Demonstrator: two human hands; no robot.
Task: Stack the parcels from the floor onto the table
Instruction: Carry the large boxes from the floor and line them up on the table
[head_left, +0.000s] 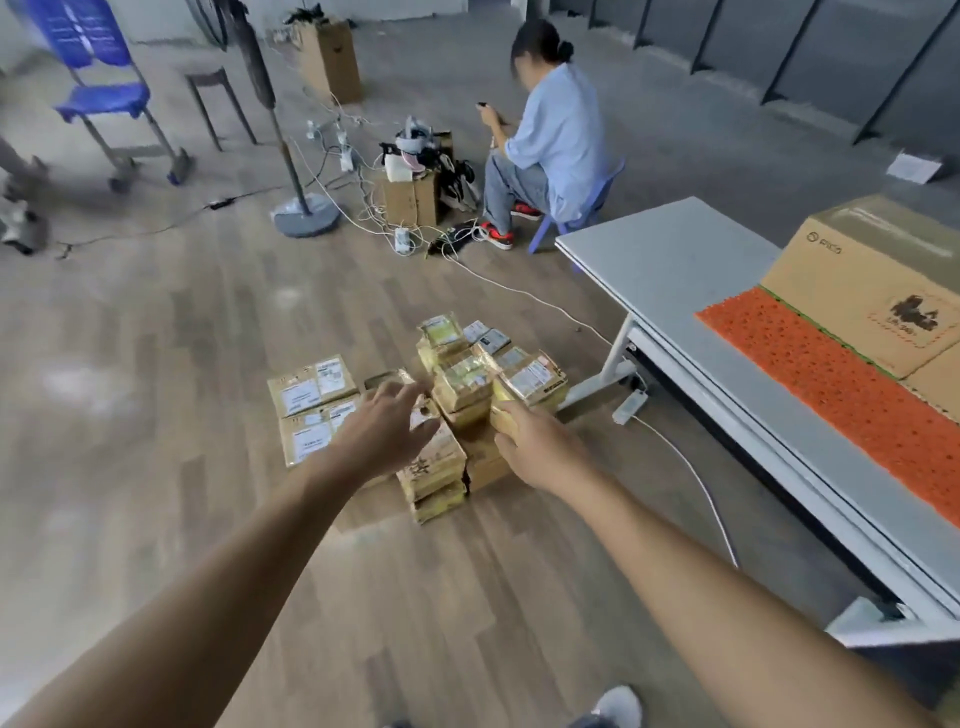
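A heap of small brown taped parcels (467, 384) with white labels lies on the wooden floor, piled a few high. Two flatter labelled parcels (311, 410) lie side by side to its left. My left hand (387, 426) hovers over the heap's left side, fingers spread and holding nothing. My right hand (530, 441) reaches into the heap's right side, its fingertips on a parcel; whether they grip it is unclear. The grey table (670, 265) stands to the right.
On the table lie an orange studded mat (831, 384) and a large cardboard box (872, 291). A white cable (691, 467) and power strip (629, 406) lie by the table's leg. A person (550, 140) sits on a low stool beyond, among boxes, cables and a fan stand (306, 213).
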